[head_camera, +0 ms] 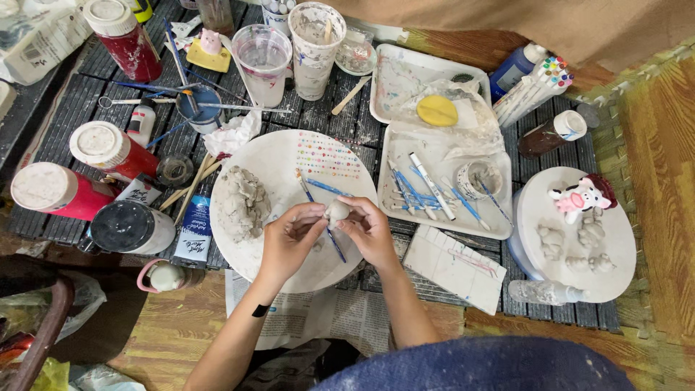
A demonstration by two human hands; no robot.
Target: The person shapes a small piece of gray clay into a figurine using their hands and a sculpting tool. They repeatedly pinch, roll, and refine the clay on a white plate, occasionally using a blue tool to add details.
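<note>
both hands (329, 235) pinch small clay ball (337, 210) — over round board (279, 163).

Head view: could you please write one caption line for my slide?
Both hands, left hand and right hand, shape a small clay ball over a white round board beside a clay lump.
</note>
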